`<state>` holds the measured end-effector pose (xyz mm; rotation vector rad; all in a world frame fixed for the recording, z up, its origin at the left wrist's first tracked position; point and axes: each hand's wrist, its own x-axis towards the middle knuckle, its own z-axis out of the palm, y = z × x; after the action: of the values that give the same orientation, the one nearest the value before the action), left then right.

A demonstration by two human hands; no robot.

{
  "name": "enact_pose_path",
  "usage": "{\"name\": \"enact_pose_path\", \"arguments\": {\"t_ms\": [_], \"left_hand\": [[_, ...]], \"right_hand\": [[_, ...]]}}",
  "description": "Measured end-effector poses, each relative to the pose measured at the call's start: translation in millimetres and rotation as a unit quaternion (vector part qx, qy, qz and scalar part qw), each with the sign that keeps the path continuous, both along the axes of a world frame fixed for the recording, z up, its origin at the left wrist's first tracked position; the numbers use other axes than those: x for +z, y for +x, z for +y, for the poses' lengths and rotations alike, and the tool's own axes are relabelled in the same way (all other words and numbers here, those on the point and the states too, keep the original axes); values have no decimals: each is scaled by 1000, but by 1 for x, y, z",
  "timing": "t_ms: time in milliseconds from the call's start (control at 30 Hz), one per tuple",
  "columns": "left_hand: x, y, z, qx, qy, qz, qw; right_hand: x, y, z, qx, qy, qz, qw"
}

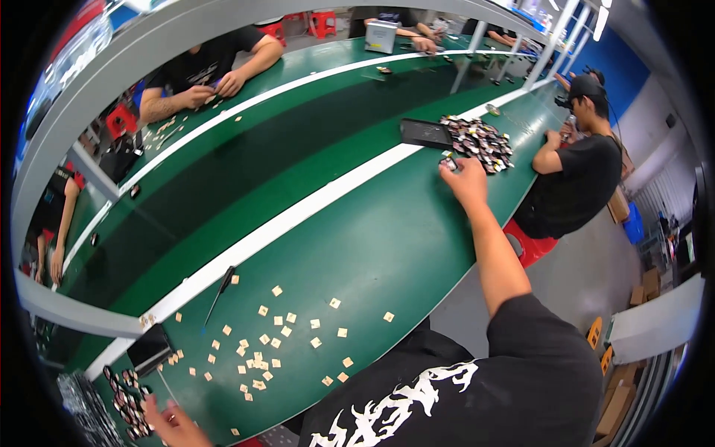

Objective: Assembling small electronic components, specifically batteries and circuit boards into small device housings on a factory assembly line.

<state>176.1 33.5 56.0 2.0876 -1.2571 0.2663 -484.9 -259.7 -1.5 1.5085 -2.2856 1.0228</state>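
My right hand [468,180] is stretched far out over the green workbench [387,231]. Its fingertips pinch a small black part [448,162] with a light patch. Just beyond it lies a heap of similar small black parts [480,141], mixed with white and reddish bits. At the lower left, my left hand [175,426] hovers beside another group of small round black parts [128,398]. Its fingers are apart and nothing shows in them. Many small square beige pieces [264,339] lie scattered over the bench between my hands.
A black tray [426,132] adjoins the far heap. A thin dark screwdriver-like tool [220,298] and a dark flat box [150,349] lie left. Beyond the white strip runs a dark green conveyor belt [253,171]. A co-worker [577,171] sits at right; others work opposite.
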Motion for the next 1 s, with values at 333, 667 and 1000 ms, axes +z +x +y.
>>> {"name": "enact_pose_path", "arguments": {"t_ms": [333,667,1000], "left_hand": [[-40,-183,-60,-366,87,807,456],[-50,-181,-40,-257,41,743,616],[-52,-184,-42,-247,41,708,661]], "right_hand": [[51,273,154,635,125,-92,756],[44,295,190,597,168,-130,773],[46,306,194,559,229,-21,797]]}}
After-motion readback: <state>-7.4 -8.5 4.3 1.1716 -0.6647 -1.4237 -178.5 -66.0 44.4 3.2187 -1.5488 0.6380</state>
